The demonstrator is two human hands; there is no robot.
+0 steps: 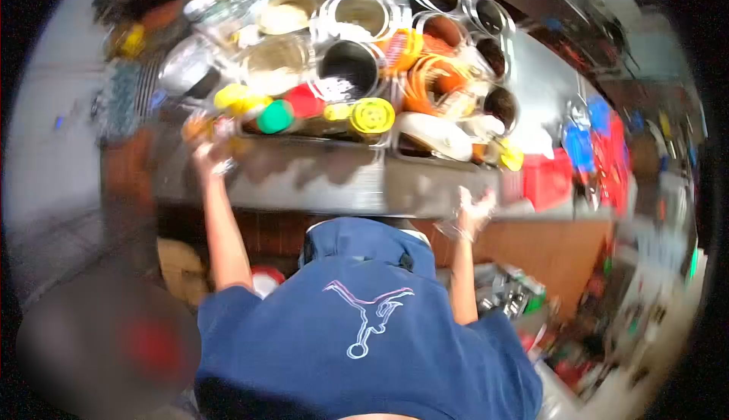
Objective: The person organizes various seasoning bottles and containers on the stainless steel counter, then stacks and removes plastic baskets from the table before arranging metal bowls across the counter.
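Head: yellow lids (240, 99) beyond left hand (209, 159)

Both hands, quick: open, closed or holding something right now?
Left hand: too blurred to tell whether it's holding anything.
Right hand: open, nothing visible in it.

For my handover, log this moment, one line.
left hand: over counter, grip blurred | right hand: open, near counter's edge | pots: ahead
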